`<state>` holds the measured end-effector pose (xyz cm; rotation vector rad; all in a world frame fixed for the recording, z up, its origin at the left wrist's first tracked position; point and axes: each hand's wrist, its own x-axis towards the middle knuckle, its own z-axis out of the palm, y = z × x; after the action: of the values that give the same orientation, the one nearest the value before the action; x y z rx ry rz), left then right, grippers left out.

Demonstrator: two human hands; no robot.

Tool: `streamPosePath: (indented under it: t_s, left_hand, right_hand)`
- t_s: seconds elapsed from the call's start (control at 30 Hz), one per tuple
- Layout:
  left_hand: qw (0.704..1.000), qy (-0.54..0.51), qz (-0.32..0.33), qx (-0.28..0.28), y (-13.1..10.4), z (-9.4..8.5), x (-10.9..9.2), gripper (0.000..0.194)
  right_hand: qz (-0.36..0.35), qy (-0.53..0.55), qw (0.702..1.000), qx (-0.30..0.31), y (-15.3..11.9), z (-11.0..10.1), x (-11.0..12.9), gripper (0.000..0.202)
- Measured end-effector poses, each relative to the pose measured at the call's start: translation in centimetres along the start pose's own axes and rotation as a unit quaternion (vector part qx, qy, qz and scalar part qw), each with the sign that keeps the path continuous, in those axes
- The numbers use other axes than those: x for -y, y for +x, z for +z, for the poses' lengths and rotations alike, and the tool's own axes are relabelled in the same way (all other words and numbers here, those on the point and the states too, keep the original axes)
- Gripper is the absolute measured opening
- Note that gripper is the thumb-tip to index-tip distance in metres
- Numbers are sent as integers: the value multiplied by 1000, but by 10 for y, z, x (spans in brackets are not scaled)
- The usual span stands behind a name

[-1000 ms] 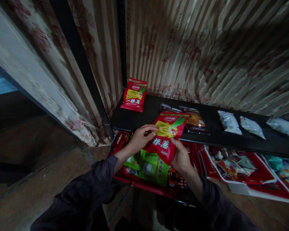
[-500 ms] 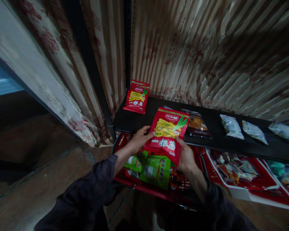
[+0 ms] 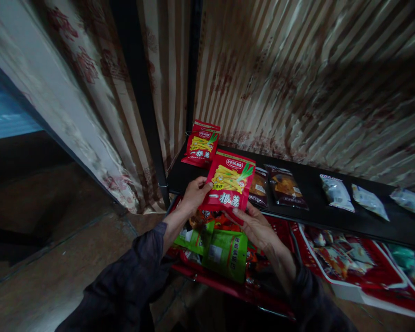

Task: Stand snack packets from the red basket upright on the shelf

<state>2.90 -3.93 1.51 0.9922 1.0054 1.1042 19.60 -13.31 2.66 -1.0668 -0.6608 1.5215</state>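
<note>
Between my two hands is a red snack bag [image 3: 230, 180] with yellow sticks and a green stalk printed on it, tilted above the shelf's front edge. My left hand [image 3: 196, 194] pinches its left side. My right hand [image 3: 255, 223] grips the lower right corner. Behind it, a matching red snack bag [image 3: 201, 144] leans upright at the left end of the black shelf [image 3: 311, 210]. Below my hands is a red basket [image 3: 224, 286] with green snack bags [image 3: 224, 253] and orange-red packets in it.
On the shelf to the right lie dark brown snack bags [image 3: 286, 186] and several pale packets [image 3: 337, 192]. Red baskets [image 3: 302, 244] of packets stand underneath. A black post [image 3: 141, 92] rises at the left, and a striped curtain [image 3: 280, 83] hangs behind.
The held red bag has moved left, closer to the bag standing on the shelf, uncovering a second brown bag. My right hand has shifted left and lower on it. The view has shifted slightly.
</note>
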Motion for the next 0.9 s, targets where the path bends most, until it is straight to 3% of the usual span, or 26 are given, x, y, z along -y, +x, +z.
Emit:
streamPosePath:
  t_s: [0.13,0.37,0.63,0.9]
  left_hand:
    - [999,10,13,-35,3,-2,3,14]
    - [999,1,10,-39,5,-5,6,19]
    - [998,0,11,-57,6,-13,-2,16]
    - [998,-15,-16,-65,4,-18,2,14]
  right_hand:
    - [0,-11,1000,-19,6,2,-10,44]
    - [-36,-36,998,-40,14,8,-21,58]
    - [-65,-59,996,-14,20,17,-29,64]
    - [-67,-28,996,-46,28,24,-39,63]
